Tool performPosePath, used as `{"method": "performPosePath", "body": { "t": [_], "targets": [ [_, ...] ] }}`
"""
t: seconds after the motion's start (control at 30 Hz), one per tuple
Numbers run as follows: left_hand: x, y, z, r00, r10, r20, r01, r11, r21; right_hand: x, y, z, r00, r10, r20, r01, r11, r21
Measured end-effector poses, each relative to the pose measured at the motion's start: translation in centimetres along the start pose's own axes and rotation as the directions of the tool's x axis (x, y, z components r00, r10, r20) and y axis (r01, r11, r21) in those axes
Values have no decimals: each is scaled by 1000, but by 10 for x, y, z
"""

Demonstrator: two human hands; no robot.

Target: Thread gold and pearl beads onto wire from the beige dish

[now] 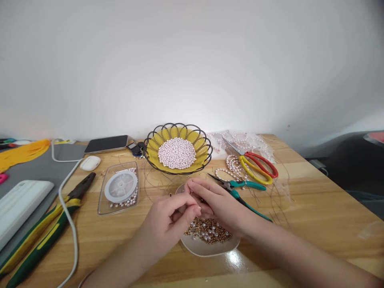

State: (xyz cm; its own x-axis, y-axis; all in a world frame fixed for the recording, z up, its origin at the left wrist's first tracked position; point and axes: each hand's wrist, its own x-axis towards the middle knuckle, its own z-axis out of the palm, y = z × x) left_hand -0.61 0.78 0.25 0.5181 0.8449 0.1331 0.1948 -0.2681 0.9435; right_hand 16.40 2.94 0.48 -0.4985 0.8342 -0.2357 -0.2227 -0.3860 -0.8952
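My left hand (171,218) and my right hand (214,200) meet above a white dish (207,250), fingertips close together. Both are closed in a pinch; whatever lies between the fingers is too small or hidden to name. Small gold-brown beads (196,227) mixed with pale pearl beads (213,232) fill the dish below. The hands cover the dish's far part. Just beyond my right hand lie teal-handled needle-nose pliers (240,188). A yellow woven basket (153,154) with a black wire rim holds a heap of pinkish pearl beads (177,153) behind the hands.
Scissors (259,166) with red and yellow handles lie beside bead strands (235,166) and plastic bags (252,142). Left are a clear box (102,200) with a spool (121,187), large pliers (51,228), a white cable (67,212), a phone (106,144) and an earphone case (90,163).
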Motion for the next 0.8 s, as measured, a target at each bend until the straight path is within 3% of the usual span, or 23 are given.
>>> {"method": "performPosePath", "body": {
  "t": [0.13,0.23,0.47,0.8],
  "targets": [
    [-1,4,3,1000,-25,16,26,1000,-16,0,5,8,976,-155,-153,156,988,-7],
    [-2,6,5,999,-47,18,47,999,-28,0,3,9,966,-183,-184,201,976,80],
    [-2,8,10,998,63,-18,-61,993,101,-4,2,15,977,-101,-186,135,974,181],
    [-3,9,13,994,113,-1,-112,988,108,-9,12,20,953,-165,-254,181,983,40]
  ]
}}
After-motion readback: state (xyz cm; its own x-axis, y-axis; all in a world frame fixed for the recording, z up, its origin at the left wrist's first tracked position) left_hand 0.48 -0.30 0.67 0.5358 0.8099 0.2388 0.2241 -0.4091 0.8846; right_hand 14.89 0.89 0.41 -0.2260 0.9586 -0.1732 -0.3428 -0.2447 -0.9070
